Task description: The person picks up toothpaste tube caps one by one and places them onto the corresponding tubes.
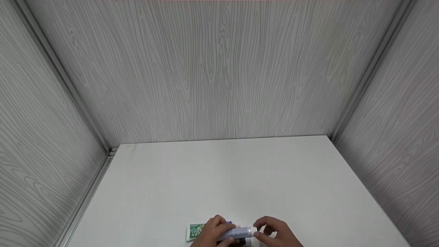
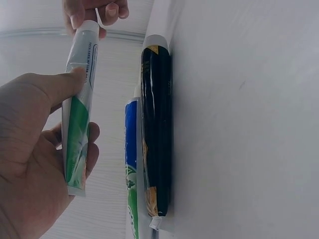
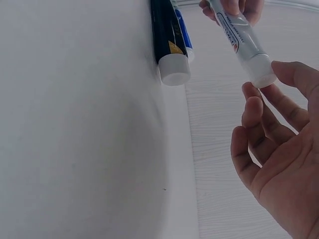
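My left hand (image 1: pixel 212 233) grips a white and green toothpaste tube (image 2: pixel 78 124) round its middle, thumb over the upper face. At the tube's other end, the white cap (image 3: pixel 262 73) sits between the thumb and fingertips of my right hand (image 1: pixel 276 234), which pinch it. The remaining right fingers are loosely bent below the cap. Under the held tube lie a black tube with gold marks (image 2: pixel 156 104) and a grey-white cap, and beside it a blue and green toothpaste tube (image 2: pixel 131 149). In the head view, my left hand partly covers both lying tubes.
A white tabletop (image 1: pixel 219 178) carries the tubes close to its near edge. Grey wood-grain panels stand at the back (image 1: pixel 219 68), on the left (image 1: pixel 37 137) and on the right (image 1: pixel 398 130).
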`<action>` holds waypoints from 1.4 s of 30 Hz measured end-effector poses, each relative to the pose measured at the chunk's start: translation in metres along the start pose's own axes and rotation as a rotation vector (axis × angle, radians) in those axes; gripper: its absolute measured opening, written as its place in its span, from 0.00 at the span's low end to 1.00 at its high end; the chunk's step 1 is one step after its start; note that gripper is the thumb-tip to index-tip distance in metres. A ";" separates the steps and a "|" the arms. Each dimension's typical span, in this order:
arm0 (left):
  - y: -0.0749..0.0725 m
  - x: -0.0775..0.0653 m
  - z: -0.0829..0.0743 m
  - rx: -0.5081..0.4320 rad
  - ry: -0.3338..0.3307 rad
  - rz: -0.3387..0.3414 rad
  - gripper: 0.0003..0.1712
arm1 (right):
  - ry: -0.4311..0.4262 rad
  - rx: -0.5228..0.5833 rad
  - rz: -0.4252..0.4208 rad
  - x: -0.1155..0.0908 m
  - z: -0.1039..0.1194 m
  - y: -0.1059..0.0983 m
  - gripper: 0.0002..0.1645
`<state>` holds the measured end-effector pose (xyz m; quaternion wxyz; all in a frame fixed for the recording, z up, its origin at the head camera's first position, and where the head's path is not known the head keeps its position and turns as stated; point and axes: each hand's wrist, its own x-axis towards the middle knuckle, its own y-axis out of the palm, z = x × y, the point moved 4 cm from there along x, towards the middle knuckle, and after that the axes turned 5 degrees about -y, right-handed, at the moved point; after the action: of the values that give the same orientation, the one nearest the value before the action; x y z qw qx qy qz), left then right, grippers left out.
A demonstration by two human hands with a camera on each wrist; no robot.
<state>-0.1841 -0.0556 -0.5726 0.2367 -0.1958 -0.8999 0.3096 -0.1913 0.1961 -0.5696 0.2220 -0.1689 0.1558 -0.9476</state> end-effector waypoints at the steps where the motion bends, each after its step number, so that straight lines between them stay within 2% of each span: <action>1: 0.000 0.000 0.000 -0.004 0.002 0.000 0.17 | -0.002 0.003 -0.002 0.000 0.000 0.000 0.13; 7: 0.000 0.000 0.001 -0.017 0.013 -0.004 0.17 | -0.055 -0.003 -0.009 -0.002 -0.002 0.000 0.13; 14: 0.001 0.000 0.002 -0.024 -0.022 0.009 0.17 | -0.103 -0.014 -0.004 -0.002 -0.003 0.001 0.14; 17: 0.001 0.000 0.002 -0.024 0.000 0.000 0.17 | -0.104 -0.009 0.004 -0.001 -0.003 0.001 0.13; 21: 0.002 0.000 0.003 -0.013 0.063 -0.041 0.15 | -0.085 -0.001 0.017 0.000 -0.002 0.000 0.12; 24: 0.002 0.000 0.004 -0.011 0.083 -0.057 0.15 | -0.063 -0.001 0.027 0.001 -0.002 0.000 0.15; 33: 0.002 0.000 0.004 -0.013 0.033 -0.019 0.16 | -0.049 -0.009 0.025 0.002 -0.002 0.001 0.16; 42: 0.002 0.000 0.004 -0.006 0.028 -0.031 0.17 | 0.029 -0.025 0.017 0.002 -0.001 0.003 0.18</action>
<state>-0.1856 -0.0565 -0.5771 0.2533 -0.1867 -0.9003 0.3006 -0.1924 0.1931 -0.5709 0.2257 -0.1566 0.1723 -0.9460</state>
